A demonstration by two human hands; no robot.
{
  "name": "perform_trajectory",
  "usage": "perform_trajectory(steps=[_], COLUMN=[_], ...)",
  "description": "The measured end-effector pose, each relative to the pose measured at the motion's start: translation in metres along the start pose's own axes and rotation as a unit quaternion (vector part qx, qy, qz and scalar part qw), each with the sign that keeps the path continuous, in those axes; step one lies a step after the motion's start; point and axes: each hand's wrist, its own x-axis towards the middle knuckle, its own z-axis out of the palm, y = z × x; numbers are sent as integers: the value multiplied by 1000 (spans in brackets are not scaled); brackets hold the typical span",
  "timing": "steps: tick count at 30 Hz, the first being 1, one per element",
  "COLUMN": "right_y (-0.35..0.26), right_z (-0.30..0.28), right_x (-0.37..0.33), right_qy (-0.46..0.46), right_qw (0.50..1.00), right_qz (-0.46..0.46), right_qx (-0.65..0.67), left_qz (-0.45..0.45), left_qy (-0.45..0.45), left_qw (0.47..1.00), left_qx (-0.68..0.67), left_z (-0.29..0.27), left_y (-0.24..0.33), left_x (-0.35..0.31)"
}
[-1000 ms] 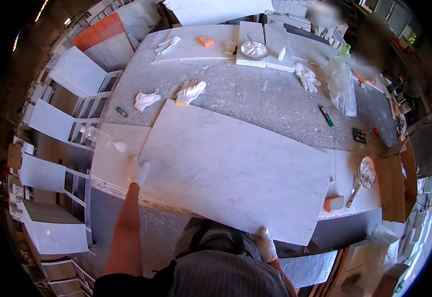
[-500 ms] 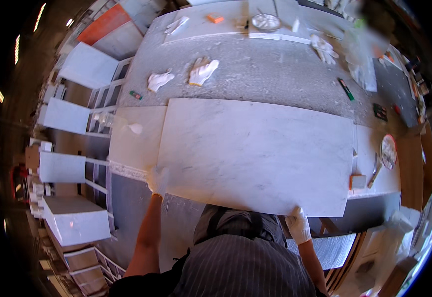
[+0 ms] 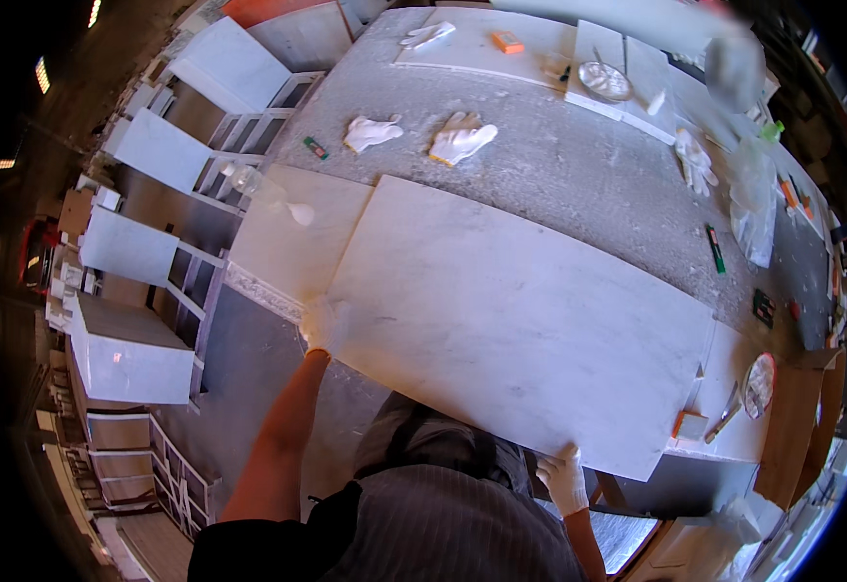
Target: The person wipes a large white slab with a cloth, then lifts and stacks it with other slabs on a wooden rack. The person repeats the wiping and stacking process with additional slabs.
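A large white slab with faint grey veins (image 3: 530,325) lies before me, its near edge jutting past the worktable close to my body. My left hand (image 3: 324,325), in a white knit glove, is closed at the slab's near left corner; the fingers are partly blurred. Near the right end of the front edge, my gloved right hand (image 3: 565,479) grips the slab, thumb on top and fingers partly hidden. Under the slab's left side another pale slab (image 3: 292,209) shows, with a small white rounded object (image 3: 300,213) and a clear plastic bottle (image 3: 241,177) on it.
Loose white gloves (image 3: 462,142) lie across the grey worktable (image 3: 559,145). On the right are a round dish of white material (image 3: 759,385), a brush (image 3: 723,424), an orange-and-white block (image 3: 690,425) and a cardboard box (image 3: 801,412). White slabs on racks (image 3: 130,247) line the left.
The view has turned, so the slab and table appear tilted, right side lower. Both hands keep their places on the slab. A pale blurred shape now crosses the top right.
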Motion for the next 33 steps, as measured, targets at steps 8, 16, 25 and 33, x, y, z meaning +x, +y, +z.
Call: perform_trajectory(steps=[8, 16, 25, 33], right_y=[-42, -64, -2, 27], right_z=[78, 212, 334, 375], right_x=[5, 47, 115, 131], right_qy=[-58, 29, 145, 290], right_qw=[824, 912, 926, 883], right_qz=[45, 94, -35, -78], right_qx=[-562, -399, -347, -360], left_qz=[27, -27, 173, 215], left_qy=[-5, -27, 204, 159], left_qw=[999, 937, 842, 766], left_qx=[-36, -346, -468, -584], left_z=[-23, -61, -55, -61], left_y=[-2, -89, -124, -108], left_x=[2, 103, 274, 319])
